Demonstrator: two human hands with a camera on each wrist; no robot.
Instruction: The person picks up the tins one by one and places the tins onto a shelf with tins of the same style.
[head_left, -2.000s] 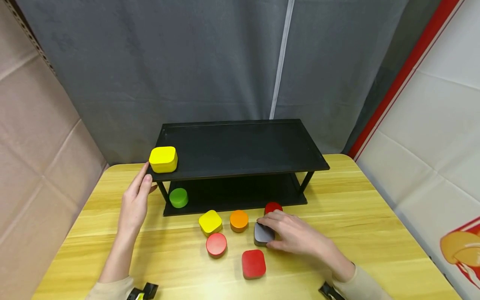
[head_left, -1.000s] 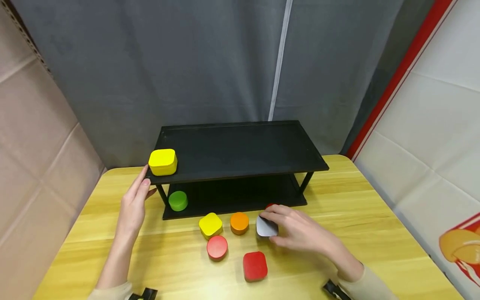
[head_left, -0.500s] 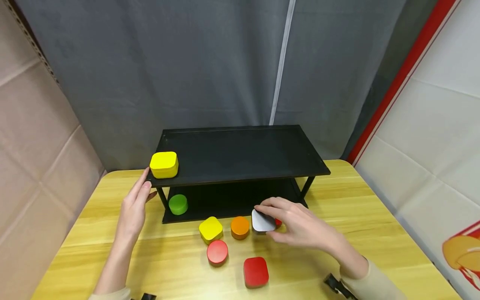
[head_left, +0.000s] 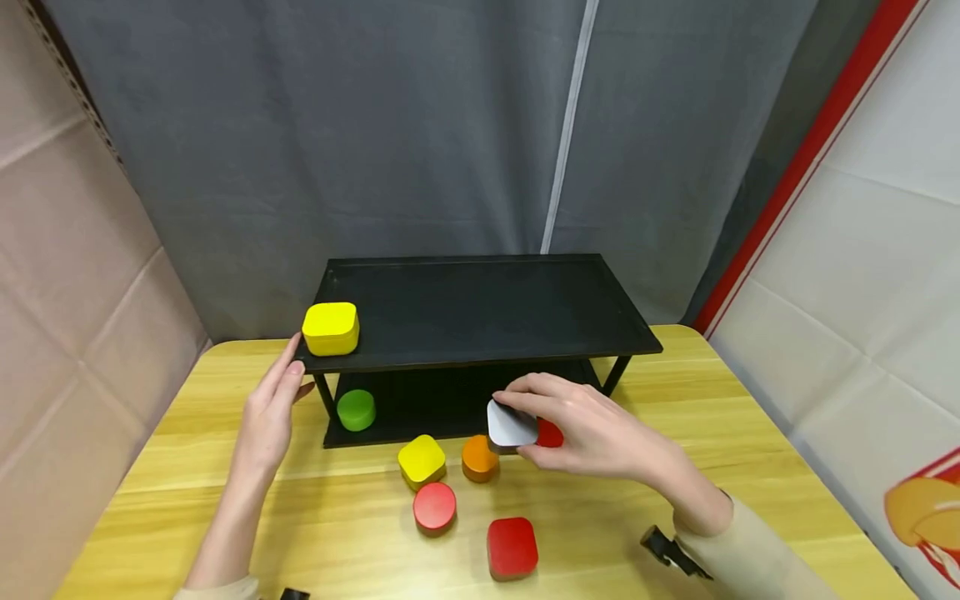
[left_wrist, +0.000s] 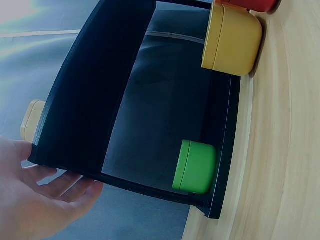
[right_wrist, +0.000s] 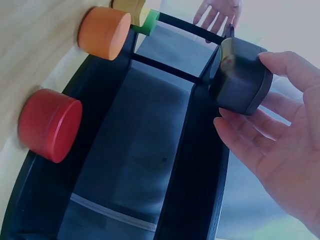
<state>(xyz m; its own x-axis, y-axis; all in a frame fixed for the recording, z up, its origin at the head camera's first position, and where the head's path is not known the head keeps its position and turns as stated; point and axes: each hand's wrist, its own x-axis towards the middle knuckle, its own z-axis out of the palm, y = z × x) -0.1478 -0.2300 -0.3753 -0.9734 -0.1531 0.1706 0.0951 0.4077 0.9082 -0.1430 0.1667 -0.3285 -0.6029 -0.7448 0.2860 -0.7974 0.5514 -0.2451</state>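
Observation:
My right hand [head_left: 581, 421] pinches a dark grey rounded-square box [head_left: 512, 424] between thumb and fingers, raised in front of the lower shelf. The right wrist view shows the grey box [right_wrist: 241, 75] at the fingertips, near the top shelf's edge. Behind that hand, a red round box [head_left: 550, 433] is partly hidden. My left hand [head_left: 266, 417] holds the left front corner of a black two-tier rack [head_left: 480, 312], thumb and fingers about the edge. Beside its fingertips a yellow rounded-square box [head_left: 331, 329] sits on the top shelf. A green round box [head_left: 356, 410] stands on the lower shelf's left end.
On the wooden table [head_left: 360, 542], before the rack, lie a yellow rounded-square box [head_left: 422, 460], an orange round box [head_left: 480, 458], a lighter red round box [head_left: 434, 507] and a red rounded-square box [head_left: 512, 547]. A grey curtain [head_left: 435, 133] hangs behind.
My right hand has lifted the grey box off the table and carried it left and toward the rack, uncovering more of the red round box. The left hand stays at the rack's corner.

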